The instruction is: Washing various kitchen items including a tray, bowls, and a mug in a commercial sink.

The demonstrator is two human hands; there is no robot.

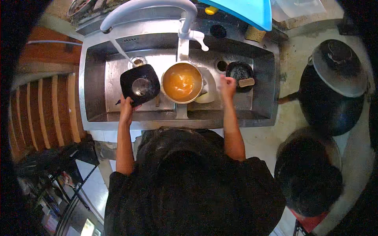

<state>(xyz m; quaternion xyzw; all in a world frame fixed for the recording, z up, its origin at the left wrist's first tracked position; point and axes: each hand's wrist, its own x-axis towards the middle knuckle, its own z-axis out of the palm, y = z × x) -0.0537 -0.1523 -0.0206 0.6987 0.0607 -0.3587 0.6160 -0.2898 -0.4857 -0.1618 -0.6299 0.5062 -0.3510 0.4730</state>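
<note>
My left hand (pixel 127 106) grips the near-left corner of a black square bowl (pixel 152 78), tilted over the left basin with a small pool inside. Water (pixel 119 48) runs from the white faucet (pixel 189 23) down by the bowl's far edge. Over the right basin is my right hand (pixel 228 87), its fingers bent and blurred; I see no object in it. Just right of it sits a second black bowl (pixel 239 70), with suds inside and a tan scrubber or sponge (pixel 246 82) on its rim. Between my hands, a round metal pot (pixel 182 102) of orange-brown liquid rests on the sink divider.
A pale dish (pixel 209 96) lies partly hidden beside the pot. Behind the sink are a blue plastic tub (pixel 254 14) and a yellow sponge (pixel 254 34). On the right counter stands a large dark wok (pixel 322 109) with a metal lid (pixel 339 76). A slatted wooden rack (pixel 48 112) is at left.
</note>
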